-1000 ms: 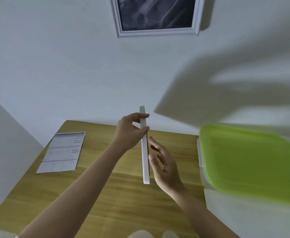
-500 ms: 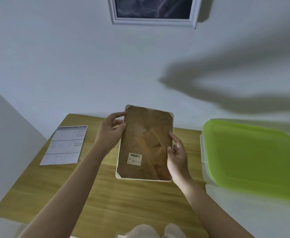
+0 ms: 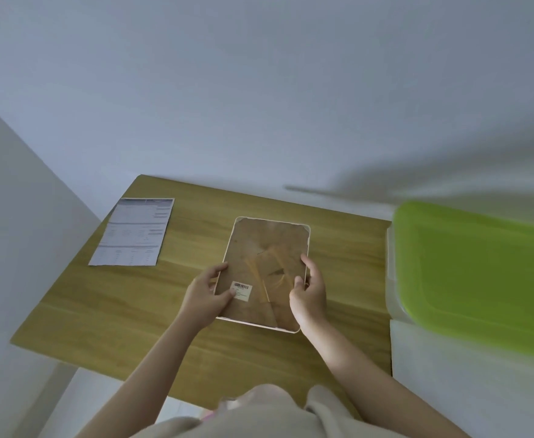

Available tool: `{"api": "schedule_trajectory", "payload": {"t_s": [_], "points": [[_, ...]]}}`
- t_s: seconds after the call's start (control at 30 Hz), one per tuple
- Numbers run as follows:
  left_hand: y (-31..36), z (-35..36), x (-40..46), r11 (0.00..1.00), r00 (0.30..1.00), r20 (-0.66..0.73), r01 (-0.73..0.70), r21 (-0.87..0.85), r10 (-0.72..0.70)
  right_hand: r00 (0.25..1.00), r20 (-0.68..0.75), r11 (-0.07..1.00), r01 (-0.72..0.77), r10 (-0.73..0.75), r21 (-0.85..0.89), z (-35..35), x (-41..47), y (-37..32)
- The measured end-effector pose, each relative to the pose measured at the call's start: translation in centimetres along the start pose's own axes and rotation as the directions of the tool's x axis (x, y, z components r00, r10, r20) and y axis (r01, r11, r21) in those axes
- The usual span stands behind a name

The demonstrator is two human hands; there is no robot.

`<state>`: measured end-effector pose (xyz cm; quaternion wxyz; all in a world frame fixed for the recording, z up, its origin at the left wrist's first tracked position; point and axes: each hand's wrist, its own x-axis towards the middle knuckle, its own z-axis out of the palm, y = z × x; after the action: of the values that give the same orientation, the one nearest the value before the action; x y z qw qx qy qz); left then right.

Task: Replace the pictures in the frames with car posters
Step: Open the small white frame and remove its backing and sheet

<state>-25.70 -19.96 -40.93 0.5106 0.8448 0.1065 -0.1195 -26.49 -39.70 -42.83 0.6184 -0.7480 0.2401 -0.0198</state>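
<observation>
One picture frame (image 3: 267, 273) lies back-up on the one wooden table (image 3: 107, 308), bearing one barcode sticker (image 3: 242, 289). Two hands rest on it: the left hand (image 3: 204, 298) and the right hand (image 3: 309, 295). Left of the frame lies one printed sheet (image 3: 134, 232). Right of the table stands one green-lidded plastic box (image 3: 477, 276).

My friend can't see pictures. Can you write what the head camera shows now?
Two hands, left hand and right hand, hold a white picture frame face down over a wooden table, its brown backing with a barcode sticker facing up. A printed sheet lies left; a green-lidded box sits right.
</observation>
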Motion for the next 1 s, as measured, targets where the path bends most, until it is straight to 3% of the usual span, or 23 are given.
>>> {"api": "schedule_trajectory", "payload": {"t_s": [0.1, 0.33, 0.8, 1.0], "points": [[-1.5, -0.6, 0.2, 0.999, 0.999, -0.028, 0.032, -0.008, -0.032, 0.997, 0.082, 0.992, 0.003, 0.007, -0.123, 1.2, -0.2, 0.5], [-2.7, -1.4, 1.0, 0.998, 0.995, -0.084, 0.058, 0.008, -0.057, 0.96, 0.185, 0.893, 0.266, -0.21, -0.364, 2.0, 0.3, 0.6], [-4.4, -2.0, 0.9, 0.998, 0.992, -0.117, -0.03, 0.059, 0.037, 0.945, 0.321, 0.867, 0.208, -0.059, -0.453, 1.1, 2.9, -0.3], [-5.4, -2.8, 0.9, 0.988, 0.996, 0.042, -0.081, 0.133, 0.076, 0.944, 0.327, 0.84, 0.212, -0.043, -0.499, 0.8, 6.4, -2.6]]}}
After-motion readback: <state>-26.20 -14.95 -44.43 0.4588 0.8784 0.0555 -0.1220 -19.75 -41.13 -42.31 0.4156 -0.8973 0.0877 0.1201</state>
